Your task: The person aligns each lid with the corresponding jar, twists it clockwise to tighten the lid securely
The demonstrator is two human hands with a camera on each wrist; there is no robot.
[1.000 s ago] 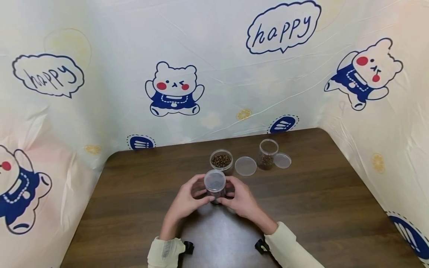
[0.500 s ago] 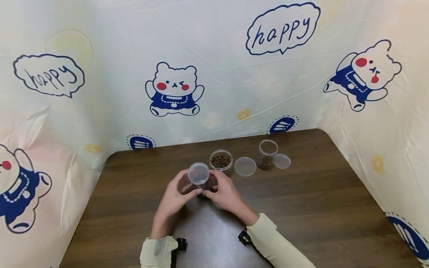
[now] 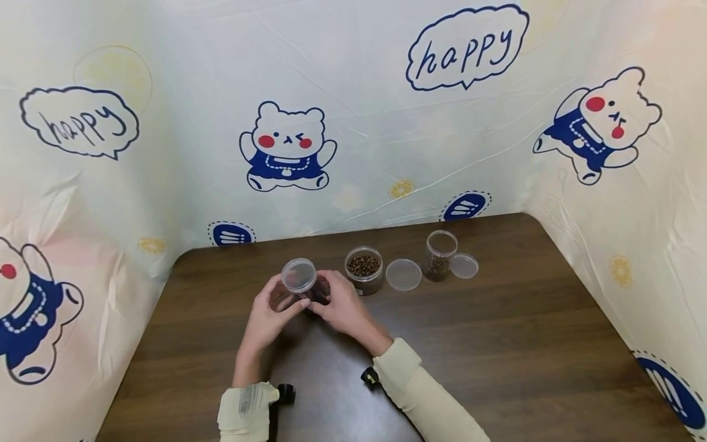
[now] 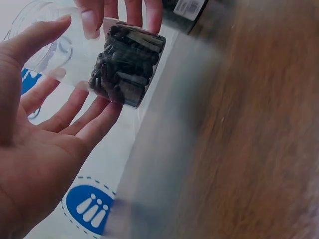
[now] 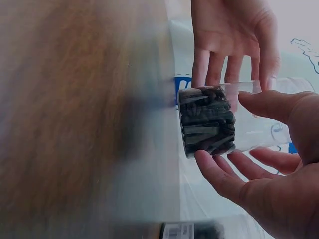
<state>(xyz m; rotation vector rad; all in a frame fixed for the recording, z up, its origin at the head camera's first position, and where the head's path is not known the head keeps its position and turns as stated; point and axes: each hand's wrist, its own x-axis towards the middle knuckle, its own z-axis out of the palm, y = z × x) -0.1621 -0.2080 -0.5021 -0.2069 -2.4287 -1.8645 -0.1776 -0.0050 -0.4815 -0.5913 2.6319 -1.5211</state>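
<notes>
Both hands hold a clear lidded jar between them, left of the middle of the table. The left hand curls its fingers and thumb round the jar's left side. From the other side the right hand grips it the same way. In the left wrist view, dark elongated pieces fill the lower part, and the upper part is see-through. The right wrist view shows the jar's base apart from the wooden surface. Just right of the right hand stands an open jar of brown beans.
A flat clear lid lies right of the bean jar. Beyond it stands a taller open jar, partly filled with brown pieces, with a smaller lid beside it. A printed cloth hangs behind the brown table.
Both hands have carried the lidded jar to the left and slightly farther back, from in front of the bean jar to its left. The other jars and lids have stayed put.
</notes>
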